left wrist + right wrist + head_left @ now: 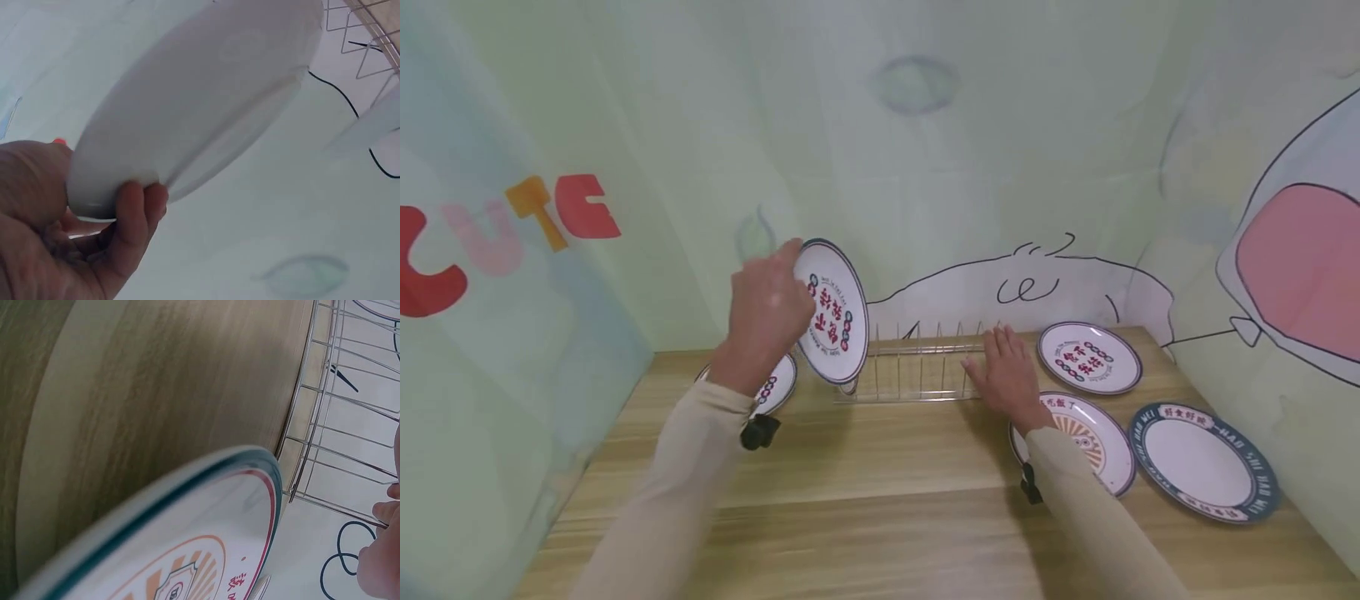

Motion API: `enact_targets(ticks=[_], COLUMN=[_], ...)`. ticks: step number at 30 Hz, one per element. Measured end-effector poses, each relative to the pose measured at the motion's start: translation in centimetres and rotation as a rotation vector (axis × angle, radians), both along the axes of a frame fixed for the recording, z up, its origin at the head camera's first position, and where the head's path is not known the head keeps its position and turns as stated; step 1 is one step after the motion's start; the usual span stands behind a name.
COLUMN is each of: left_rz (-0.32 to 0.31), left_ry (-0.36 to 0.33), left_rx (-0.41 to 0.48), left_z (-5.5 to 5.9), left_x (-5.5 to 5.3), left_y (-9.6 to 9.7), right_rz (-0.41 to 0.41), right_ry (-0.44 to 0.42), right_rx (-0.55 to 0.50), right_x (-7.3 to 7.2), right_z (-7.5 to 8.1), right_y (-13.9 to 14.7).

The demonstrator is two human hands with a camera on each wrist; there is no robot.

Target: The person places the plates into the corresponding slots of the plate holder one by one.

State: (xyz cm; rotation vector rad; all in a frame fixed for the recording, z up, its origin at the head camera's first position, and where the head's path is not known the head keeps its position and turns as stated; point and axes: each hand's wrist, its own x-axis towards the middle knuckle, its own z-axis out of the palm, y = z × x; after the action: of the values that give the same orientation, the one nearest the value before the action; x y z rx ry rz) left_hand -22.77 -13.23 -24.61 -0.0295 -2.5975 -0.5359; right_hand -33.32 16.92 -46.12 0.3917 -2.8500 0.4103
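Note:
My left hand grips a white plate by its edge and holds it raised and tilted, over the left end of a wire dish rack. Red characters and a dark rim mark the plate's face; its plain underside fills much of the left wrist view, with fingertips pressed on it. At the rack's right end rests my right hand, fingers extended in the head view. Its fingertips lie right at the end wires in the right wrist view.
Behind my left wrist lies another plate, partly hidden. On the right of the wooden table are a red-lettered plate, a sunburst plate partly under my right forearm, and a blue-rimmed plate. A printed cloth hangs behind.

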Motion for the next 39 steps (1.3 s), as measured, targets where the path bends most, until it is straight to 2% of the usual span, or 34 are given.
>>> enact_targets(ticks=[5, 9, 14, 20, 28, 30, 39], left_rz=[0.006, 0.03, 0.048, 0.066, 0.042, 0.049, 0.064], left_ry=[-0.008, -0.019, -0.007, -0.041, -0.068, -0.081, -0.031], left_rx=[-0.098, -0.157, -0.222, -0.277, -0.282, -0.306, -0.414], left_z=[-0.8, -2.4, -4.6, -6.3, -8.2, -8.8, -11.4], left_x=[-2.8, -4.7, -6.3, -7.4, -8.6, -8.8, -9.9], left_y=[3.2, 4.7, 5.4, 5.5, 5.8, 5.8, 5.9], right_rz=[-0.001, -0.006, -0.005, -0.013, -0.017, -0.007, -0.007], right_ry=[-0.003, 0.007, 0.015, 0.004, 0.032, 0.038, 0.038], right_rx=[-0.013, -0.01, -0.011, -0.018, 0.018, 0.026, 0.051], right_x=[0.1, 0.2, 0.4, 0.4, 0.3, 0.2, 0.2], right_z=[0.0, 0.0, -0.1, -0.2, 0.0, 0.0, -0.2], right_y=[0.0, -0.1, -0.1, -0.1, -0.2, -0.3, 0.2])
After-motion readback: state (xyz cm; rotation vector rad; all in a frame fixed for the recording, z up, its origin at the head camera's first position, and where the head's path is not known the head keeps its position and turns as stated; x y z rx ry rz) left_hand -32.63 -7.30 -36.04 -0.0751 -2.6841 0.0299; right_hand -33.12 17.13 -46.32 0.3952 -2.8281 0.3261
